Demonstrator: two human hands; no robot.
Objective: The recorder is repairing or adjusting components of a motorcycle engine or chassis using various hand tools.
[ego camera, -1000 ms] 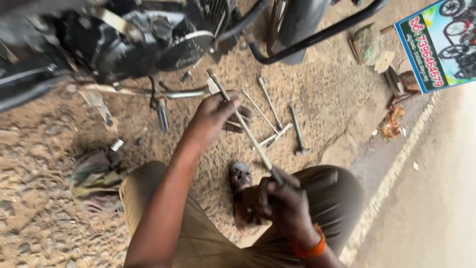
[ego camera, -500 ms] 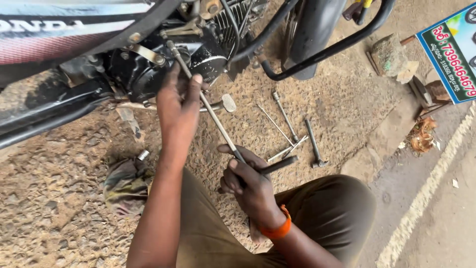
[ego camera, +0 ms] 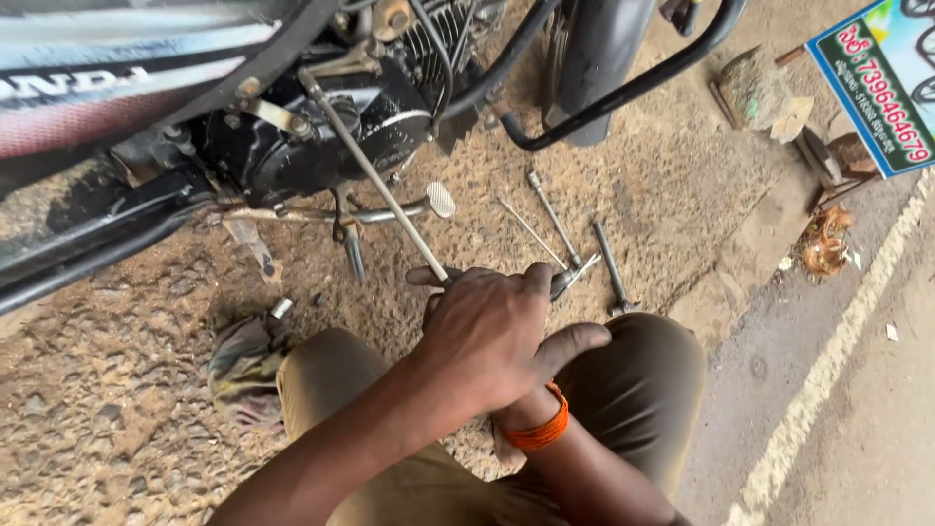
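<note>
A long steel T-handle wrench runs from a bolt on the black motorcycle engine down to my hands. My left hand lies on top, closed over the wrench's handle end, whose dark grip pokes out on the right. Under it sits my right hand, mostly hidden, with only its wrist and an orange band showing; it appears closed on the same handle. Both hands hover over my knees in brown trousers.
Several loose long wrenches lie on the gravel beyond my hands. A dirty rag lies at the left by my knee. A foot pedal sticks out under the engine. A crash-guard tube and a signboard are upper right, a painted kerb line at the right.
My left hand has slid from the engine end of the wrench down to the handle and now covers my right hand. The wrench stays on the engine.
</note>
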